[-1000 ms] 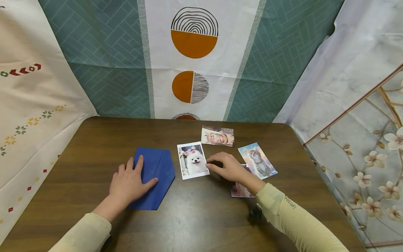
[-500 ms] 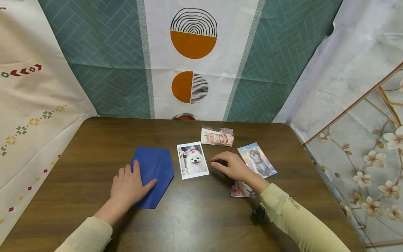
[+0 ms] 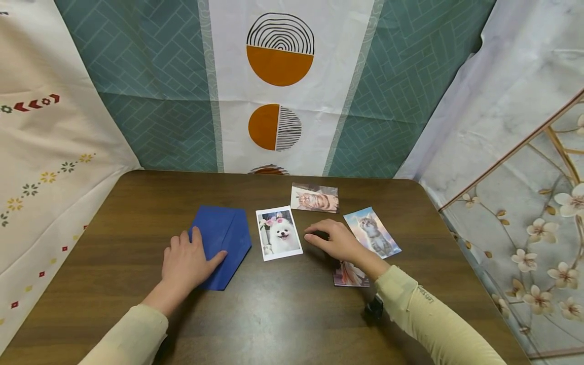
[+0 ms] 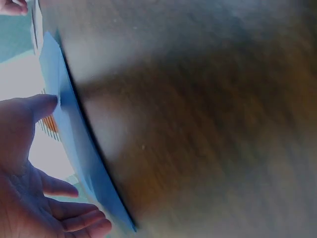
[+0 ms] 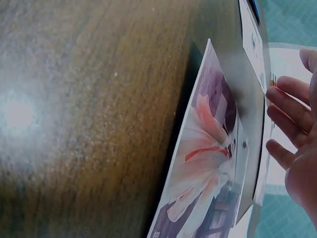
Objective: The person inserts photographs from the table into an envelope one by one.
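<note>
A blue envelope (image 3: 232,233) lies flat on the table at left of centre. My left hand (image 3: 187,258) rests on its left part, fingers straight and thumb spread across it; the left wrist view shows the thumb and fingers along the envelope (image 4: 86,153). Right of it lies a white-bordered photo of a white dog (image 3: 280,235). Just beyond that photo's right edge is my right hand (image 3: 337,241), fingers loosely bent, holding nothing. Under its wrist, partly hidden, sits a purple-pink picture card (image 3: 350,275), shown larger in the right wrist view (image 5: 208,153).
A kitten card (image 3: 376,238) lies right of my right hand. Farther back is a card with a reddish cat picture (image 3: 315,197). The brown wooden table (image 3: 274,324) ends at a patterned cloth backdrop (image 3: 292,126), with cloth at both sides.
My left hand and the blue envelope have shifted slightly away from me. The right hand has drawn a little to the right, off the dog photo's edge. The photos stay put.
</note>
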